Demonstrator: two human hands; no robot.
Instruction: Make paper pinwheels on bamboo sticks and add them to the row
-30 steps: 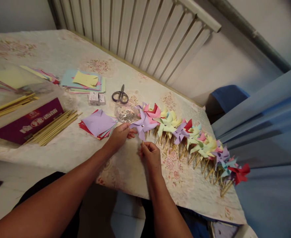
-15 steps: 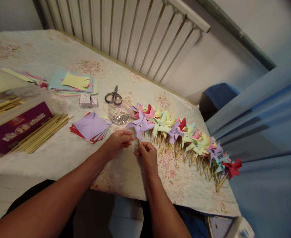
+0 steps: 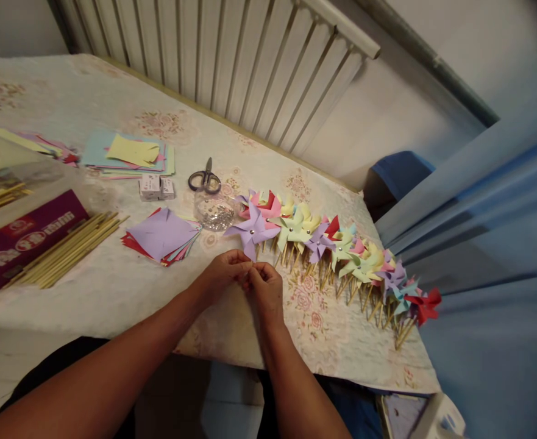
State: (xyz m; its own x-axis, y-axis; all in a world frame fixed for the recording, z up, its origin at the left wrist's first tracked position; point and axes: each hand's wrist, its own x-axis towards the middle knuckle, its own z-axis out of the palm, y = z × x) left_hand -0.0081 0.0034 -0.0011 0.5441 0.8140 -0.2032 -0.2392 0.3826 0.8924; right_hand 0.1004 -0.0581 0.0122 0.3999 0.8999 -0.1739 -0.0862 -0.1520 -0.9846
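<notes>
A purple paper pinwheel with a silver pin at its centre lies at the near end of a long row of pinwheels on wooden sticks. My right hand is closed around the lower end of its stick. My left hand has its fingertips pinched at the same stick, touching my right hand just under the purple blades. How much of the stick each hand covers is hidden by the fingers.
Stacked purple and red paper squares lie left of my hands, beside loose wooden sticks and a purple box. A clear dish of pins, scissors, small white boxes and coloured sheets sit further back. A radiator lines the table's far edge.
My left hand has left the pinwheel's blade and moved down and right to meet my right hand at the stick. The view has shifted slightly.
</notes>
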